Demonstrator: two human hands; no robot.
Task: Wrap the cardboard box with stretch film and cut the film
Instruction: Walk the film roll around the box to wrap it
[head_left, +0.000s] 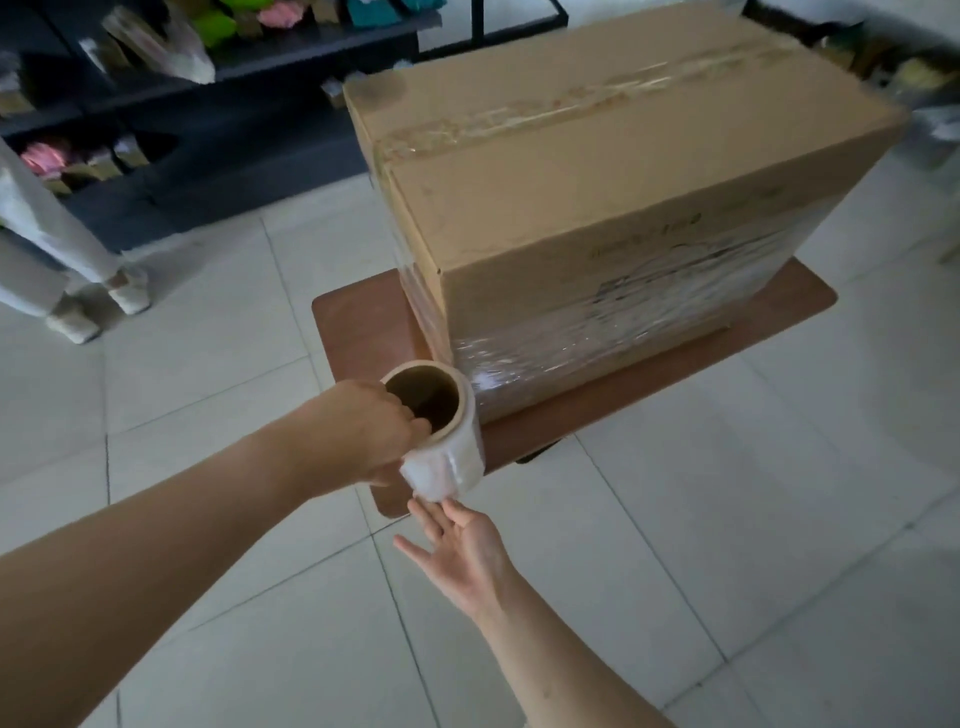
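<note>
A large cardboard box stands on a low brown board, its lower half covered in clear stretch film. The film roll is upright at the box's near corner, film running from it onto the box. My left hand grips the roll's top rim, fingers hooked into the cardboard core. My right hand is palm up with straight fingers just under the roll, fingertips touching its bottom edge.
Pale floor tiles surround the board. A dark shelf unit with coloured packets stands at the back left. White wrapped legs of some furniture stand at the left. More packaged goods lie at the back right.
</note>
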